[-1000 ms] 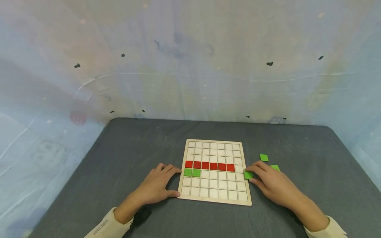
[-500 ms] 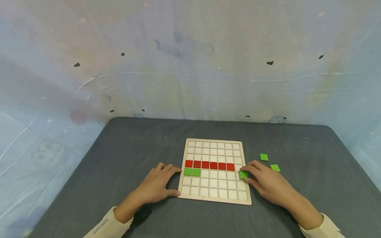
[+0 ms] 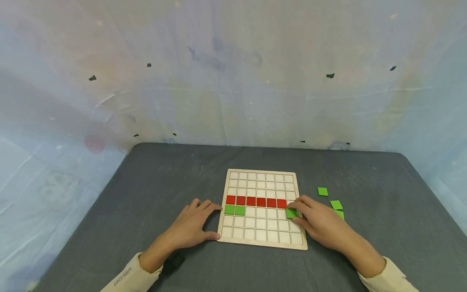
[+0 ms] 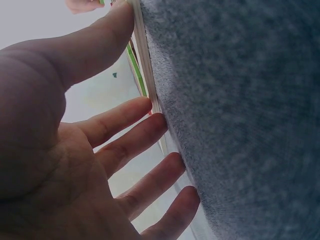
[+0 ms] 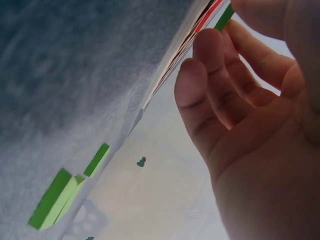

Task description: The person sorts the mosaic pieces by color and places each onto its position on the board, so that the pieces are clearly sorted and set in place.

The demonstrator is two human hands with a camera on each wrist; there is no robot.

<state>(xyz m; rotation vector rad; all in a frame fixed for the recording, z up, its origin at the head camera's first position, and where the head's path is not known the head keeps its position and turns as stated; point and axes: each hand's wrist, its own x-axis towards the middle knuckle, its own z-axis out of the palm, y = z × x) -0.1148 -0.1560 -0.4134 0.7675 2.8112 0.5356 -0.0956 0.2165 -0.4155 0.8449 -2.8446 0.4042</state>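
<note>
A wooden grid board lies on the dark table. Red square tiles fill most of one middle row, leaving its right-end cell without one. Two green tiles sit in the left cells of the row just nearer. My left hand spreads its fingers along the board's left side, thumb tip at the near corner and fingertips right at the edge. Between thumb and fingers, my right hand pinches a green tile over the right part of that nearer row; the right wrist view shows its edge.
Right of the board lie three loose green tiles: one farther back, another nearer, and the third partly hidden by the right hand. A pale patterned cloth hangs behind and beside the table.
My right hand has carried the green tile leftward from the board's right edge to over its right-hand cells. A third loose tile has come into view behind it. The left hand stays put.
</note>
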